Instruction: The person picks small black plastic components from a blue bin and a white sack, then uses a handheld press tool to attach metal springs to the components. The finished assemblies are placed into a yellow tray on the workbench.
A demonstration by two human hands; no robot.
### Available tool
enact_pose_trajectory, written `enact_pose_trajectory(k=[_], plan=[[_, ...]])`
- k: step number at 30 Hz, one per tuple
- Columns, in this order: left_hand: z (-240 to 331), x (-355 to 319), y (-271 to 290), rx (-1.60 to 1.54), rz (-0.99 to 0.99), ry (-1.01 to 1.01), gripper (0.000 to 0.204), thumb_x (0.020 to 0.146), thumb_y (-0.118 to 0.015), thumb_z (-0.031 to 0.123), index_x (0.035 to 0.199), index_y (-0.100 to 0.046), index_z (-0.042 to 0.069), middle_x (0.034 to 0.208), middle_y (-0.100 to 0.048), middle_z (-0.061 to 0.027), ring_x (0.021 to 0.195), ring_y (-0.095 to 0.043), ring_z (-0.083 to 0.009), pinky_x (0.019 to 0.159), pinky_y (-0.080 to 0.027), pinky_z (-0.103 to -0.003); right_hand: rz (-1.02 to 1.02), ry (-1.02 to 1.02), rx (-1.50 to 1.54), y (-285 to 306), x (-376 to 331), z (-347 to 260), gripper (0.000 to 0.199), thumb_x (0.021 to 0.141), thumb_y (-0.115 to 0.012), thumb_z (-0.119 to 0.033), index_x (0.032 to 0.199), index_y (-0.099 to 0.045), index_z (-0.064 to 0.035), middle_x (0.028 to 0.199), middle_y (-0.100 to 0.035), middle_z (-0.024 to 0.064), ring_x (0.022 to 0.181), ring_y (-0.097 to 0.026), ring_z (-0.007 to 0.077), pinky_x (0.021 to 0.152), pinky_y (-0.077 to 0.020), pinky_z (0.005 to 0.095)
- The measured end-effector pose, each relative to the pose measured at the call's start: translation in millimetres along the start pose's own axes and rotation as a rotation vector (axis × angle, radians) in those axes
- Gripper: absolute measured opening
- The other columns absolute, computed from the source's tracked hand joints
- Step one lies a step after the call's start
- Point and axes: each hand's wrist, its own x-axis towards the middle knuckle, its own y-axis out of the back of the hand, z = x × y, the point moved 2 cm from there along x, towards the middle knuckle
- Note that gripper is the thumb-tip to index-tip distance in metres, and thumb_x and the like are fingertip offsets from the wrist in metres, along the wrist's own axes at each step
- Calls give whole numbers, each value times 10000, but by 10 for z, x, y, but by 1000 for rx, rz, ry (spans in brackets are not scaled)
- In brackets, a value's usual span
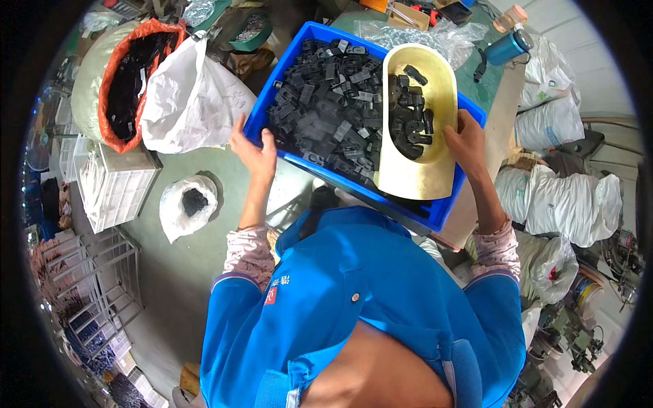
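Note:
A blue plastic bin (307, 34) filled with small black plastic parts (323, 102) is tilted in front of me. My left hand (256, 151) grips its near left corner, with the thumb over the rim and the fingers outside. Over the bin's right side lies a cream scoop-shaped tray (415, 178), rounded at the far end, with several black parts (410, 112) in it. My right hand (466, 139) is closed on the right edge of this tray, beside the bin's right wall. Some of its fingers are hidden.
To the left stand an orange-rimmed sack (107, 102) of black material, a white sack (194, 102) and a white crate (122, 194). A small white bag (187, 221) sits on the floor. A blue bottle (507, 49) lies on the table; white sacks (561, 200) are stacked at right.

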Motion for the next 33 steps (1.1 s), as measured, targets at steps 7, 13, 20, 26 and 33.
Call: enact_pose_trajectory(k=[7, 13, 20, 26, 33], plan=[[-144, 23, -259, -277, 119, 272, 539, 816, -640, 86, 1294, -430, -51, 1256, -516, -214, 1176, -489, -307, 1027, -363, -380, 100, 68, 110, 54, -42, 113, 366, 950, -600, -282, 1170, -586, 10, 960, -652, 164, 834, -613, 229, 759, -480, 333], [-302, 85, -328, -509, 223, 413, 383, 840, -615, 24, 1202, -509, -42, 1172, -581, -167, 1099, -543, -235, 984, -406, -340, 328, -144, -39, -87, -611, 1458, 583, 920, -632, -325, 1341, -455, 38, 1215, -565, 299, 1132, -566, 376, 965, -430, 425], [-220, 144, -408, -559, 316, 531, 128, 840, -600, -26, 961, -642, -22, 889, -636, -58, 836, -578, -137, 804, -465, -268, 180, -331, 96, -410, -800, 1391, 378, 928, -569, -199, 1215, -517, 41, 1099, -621, 268, 1024, -605, 403, 903, -455, 433], [-303, 296, -521, -498, 307, 472, 73, 839, -600, -31, 880, -657, -8, 880, -647, -60, 840, -584, -142, 809, -462, -282, 64, -305, -112, -188, -489, 1506, 319, 935, -591, -243, 1115, -596, 20, 995, -658, 222, 891, -633, 409, 822, -484, 443], [-249, 242, -471, -265, 189, 286, 64, 866, -587, 0, 902, -639, 14, 948, -597, -116, 964, -574, -252, 900, -436, -342, 126, 218, -60, 483, 1141, 545, 247, 921, -621, -183, 1086, -637, 0, 917, -671, 198, 790, -684, 206, 663, -521, 335]])
